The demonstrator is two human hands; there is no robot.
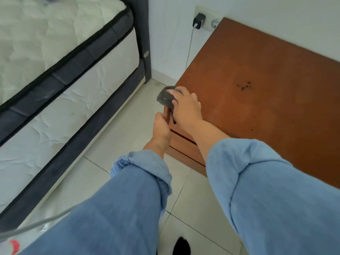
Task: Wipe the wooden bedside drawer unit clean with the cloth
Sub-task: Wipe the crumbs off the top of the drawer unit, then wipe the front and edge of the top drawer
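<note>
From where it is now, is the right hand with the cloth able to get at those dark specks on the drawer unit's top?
Probably yes. The right hand presses the cloth at the top's near-left corner, and the wood between it and the dark specks is bare. The left hand is off to the side.

Both hands (185,105) hold grey cloth (165,97) at drawer unit (266,89) corner.

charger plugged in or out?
In. The black charger sits in the wall socket, its white cable hanging down the wall.
</note>
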